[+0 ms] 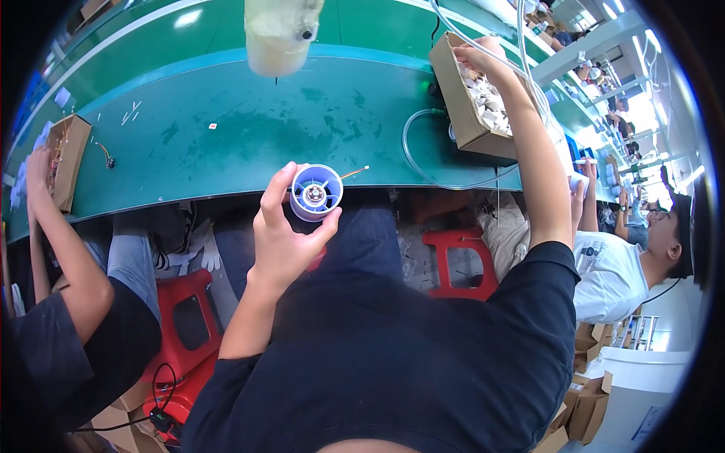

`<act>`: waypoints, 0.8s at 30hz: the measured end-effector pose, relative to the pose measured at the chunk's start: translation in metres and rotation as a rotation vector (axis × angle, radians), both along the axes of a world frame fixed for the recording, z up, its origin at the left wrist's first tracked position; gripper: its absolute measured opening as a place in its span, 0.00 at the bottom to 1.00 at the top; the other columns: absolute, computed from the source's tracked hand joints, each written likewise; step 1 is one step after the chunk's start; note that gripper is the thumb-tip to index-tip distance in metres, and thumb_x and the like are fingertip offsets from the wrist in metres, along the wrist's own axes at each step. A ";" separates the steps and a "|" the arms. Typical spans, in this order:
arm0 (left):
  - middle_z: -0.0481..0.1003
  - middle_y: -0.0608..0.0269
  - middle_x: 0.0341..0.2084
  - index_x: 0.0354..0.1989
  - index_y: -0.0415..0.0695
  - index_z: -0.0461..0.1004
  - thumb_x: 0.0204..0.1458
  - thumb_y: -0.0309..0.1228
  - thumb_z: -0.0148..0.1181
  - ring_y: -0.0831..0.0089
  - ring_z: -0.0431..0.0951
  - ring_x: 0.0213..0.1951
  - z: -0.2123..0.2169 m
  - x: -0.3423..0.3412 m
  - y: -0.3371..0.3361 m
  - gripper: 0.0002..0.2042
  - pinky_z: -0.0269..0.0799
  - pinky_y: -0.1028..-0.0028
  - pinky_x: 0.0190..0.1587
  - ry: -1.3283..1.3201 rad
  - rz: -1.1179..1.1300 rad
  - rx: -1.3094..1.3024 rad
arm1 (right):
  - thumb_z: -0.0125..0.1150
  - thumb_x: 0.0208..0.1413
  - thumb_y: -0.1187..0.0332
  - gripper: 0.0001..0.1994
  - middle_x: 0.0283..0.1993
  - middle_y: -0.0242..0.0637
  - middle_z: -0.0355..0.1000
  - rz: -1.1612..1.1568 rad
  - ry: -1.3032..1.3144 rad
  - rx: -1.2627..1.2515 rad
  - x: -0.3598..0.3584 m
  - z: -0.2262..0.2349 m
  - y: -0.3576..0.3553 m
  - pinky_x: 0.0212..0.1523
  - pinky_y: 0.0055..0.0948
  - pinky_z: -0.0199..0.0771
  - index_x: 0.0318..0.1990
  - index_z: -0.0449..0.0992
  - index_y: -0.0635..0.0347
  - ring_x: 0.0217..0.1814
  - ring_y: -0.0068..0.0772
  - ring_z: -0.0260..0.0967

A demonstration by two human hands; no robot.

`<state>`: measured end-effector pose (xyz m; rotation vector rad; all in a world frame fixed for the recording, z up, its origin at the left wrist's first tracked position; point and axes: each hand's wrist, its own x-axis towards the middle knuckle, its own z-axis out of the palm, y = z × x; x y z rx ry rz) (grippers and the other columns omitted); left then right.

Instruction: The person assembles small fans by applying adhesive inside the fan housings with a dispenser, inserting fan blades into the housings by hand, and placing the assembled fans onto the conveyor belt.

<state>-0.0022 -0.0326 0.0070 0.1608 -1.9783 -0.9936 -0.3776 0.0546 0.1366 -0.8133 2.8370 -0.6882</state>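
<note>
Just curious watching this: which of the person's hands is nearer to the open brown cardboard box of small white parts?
Right. The right hand reaches into the open brown cardboard box of small white parts; the left hand holds a blue-and-white round plastic fan part at the table edge.

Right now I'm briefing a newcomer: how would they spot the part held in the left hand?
Start at the green workbench and come to its near edge, centre. There the left hand holds a short blue-and-white round fan housing, vanes around a metal hub, the only round blue part here.
</note>
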 end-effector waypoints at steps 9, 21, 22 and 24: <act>0.70 0.45 0.44 0.60 0.45 0.46 0.35 0.19 0.68 0.62 0.75 0.43 -0.004 -0.001 0.009 0.44 0.70 0.68 0.46 0.026 -0.049 -0.027 | 0.51 0.56 0.72 0.11 0.29 0.34 0.70 -0.022 -0.239 -0.357 -0.026 0.009 0.037 0.25 0.17 0.68 0.42 0.73 0.69 0.24 0.22 0.66; 0.70 0.46 0.43 0.56 0.45 0.54 0.34 0.24 0.70 0.54 0.75 0.43 -0.010 -0.006 0.014 0.38 0.72 0.65 0.45 0.102 -0.059 0.029 | 0.53 0.55 0.68 0.14 0.31 0.35 0.69 0.159 -0.229 -0.345 0.006 -0.005 0.061 0.29 0.14 0.68 0.44 0.70 0.70 0.32 0.20 0.69; 0.70 0.46 0.43 0.56 0.45 0.54 0.34 0.24 0.70 0.54 0.75 0.43 -0.009 -0.006 0.014 0.38 0.72 0.65 0.45 0.101 -0.059 0.029 | 0.55 0.55 0.67 0.15 0.31 0.35 0.69 0.179 -0.191 -0.319 0.006 -0.006 0.061 0.28 0.13 0.68 0.44 0.70 0.70 0.32 0.19 0.69; 0.70 0.46 0.43 0.59 0.45 0.49 0.34 0.21 0.69 0.59 0.75 0.43 -0.007 -0.004 0.013 0.42 0.71 0.67 0.45 0.048 -0.066 -0.010 | 0.56 0.54 0.65 0.16 0.31 0.35 0.69 0.186 -0.211 -0.309 0.000 -0.005 0.062 0.28 0.13 0.68 0.44 0.70 0.70 0.31 0.19 0.69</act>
